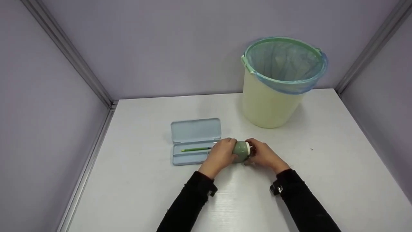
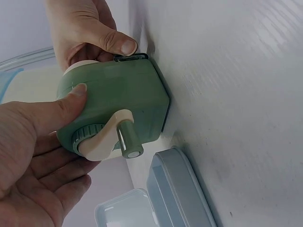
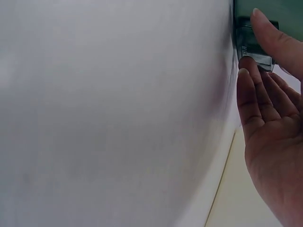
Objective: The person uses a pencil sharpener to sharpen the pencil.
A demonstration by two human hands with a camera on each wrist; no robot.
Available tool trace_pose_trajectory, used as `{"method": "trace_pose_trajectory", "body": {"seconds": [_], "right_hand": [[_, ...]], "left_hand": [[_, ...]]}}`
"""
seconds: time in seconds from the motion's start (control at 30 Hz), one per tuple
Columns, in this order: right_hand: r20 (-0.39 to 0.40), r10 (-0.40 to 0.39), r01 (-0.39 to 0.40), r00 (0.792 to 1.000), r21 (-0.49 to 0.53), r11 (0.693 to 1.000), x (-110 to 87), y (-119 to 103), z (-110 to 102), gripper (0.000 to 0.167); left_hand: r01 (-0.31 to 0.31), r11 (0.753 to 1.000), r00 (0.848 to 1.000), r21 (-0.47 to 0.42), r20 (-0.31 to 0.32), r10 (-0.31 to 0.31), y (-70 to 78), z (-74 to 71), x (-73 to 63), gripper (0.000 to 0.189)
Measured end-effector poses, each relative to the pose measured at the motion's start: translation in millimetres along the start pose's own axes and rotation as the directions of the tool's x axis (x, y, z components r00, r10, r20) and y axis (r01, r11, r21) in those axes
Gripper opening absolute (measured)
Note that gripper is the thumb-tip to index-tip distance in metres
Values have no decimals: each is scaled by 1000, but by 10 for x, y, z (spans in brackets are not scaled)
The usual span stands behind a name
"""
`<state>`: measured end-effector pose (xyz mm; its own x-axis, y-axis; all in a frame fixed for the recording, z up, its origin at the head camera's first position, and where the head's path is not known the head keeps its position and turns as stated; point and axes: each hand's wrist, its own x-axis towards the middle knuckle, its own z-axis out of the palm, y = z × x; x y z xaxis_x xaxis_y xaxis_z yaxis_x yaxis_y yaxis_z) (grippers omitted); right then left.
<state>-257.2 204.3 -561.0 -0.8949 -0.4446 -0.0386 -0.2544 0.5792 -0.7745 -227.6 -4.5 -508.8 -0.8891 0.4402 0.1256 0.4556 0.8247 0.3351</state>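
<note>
A green hand-crank pencil sharpener [image 1: 240, 151] with a cream crank stands on the white table between the two hands. My left hand [image 1: 222, 153] grips its crank side, the thumb lying on the green body in the left wrist view. On the opposite side, my right hand [image 1: 262, 154] pinches the sharpener's dark see-through shavings drawer [image 3: 255, 45] between thumb and fingers. Left of the sharpener lies an open light blue pencil case [image 1: 195, 130]. A green pencil [image 1: 195, 149] rests in its base; the left hand covers the case's right end.
A pale yellow bin [image 1: 268, 103] with a green rim and a blue liner bag [image 1: 289, 86] stands at the back right of the table. Purple-grey walls [image 1: 180, 48] enclose the table. A tiny speck [image 1: 311, 149] lies right of the hands.
</note>
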Motion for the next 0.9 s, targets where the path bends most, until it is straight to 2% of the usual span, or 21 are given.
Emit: {"method": "trace_pose_trajectory", "body": {"seconds": [0.27, 0.43, 0.63, 0.73, 0.9], "right_hand": [[-16, -51, 51, 999, -23, 998, 32, -20, 39, 71], [-19, -56, 56, 998, -18, 998, 20, -25, 49, 69], [-38, -90, 90, 995, -18, 996, -40, -73, 65, 84], [-90, -162, 157, 983, -67, 985, -59, -135, 73, 85], [-143, -296, 265, 944, -202, 943, -57, -259, 48, 66]], "left_hand": [[-1, 1000, 1000, -18, 11, 1, -6, 8, -9, 39], [6, 1000, 1000, -9, 11, -6, 5, 3, -10, 40], [-21, 998, 1000, 55, 5, 21, 10, 25, -14, 41], [-32, 997, 999, 77, -3, 32, 5, 36, -21, 43], [-42, 996, 999, 82, -24, 44, -17, 45, -41, 43]]}}
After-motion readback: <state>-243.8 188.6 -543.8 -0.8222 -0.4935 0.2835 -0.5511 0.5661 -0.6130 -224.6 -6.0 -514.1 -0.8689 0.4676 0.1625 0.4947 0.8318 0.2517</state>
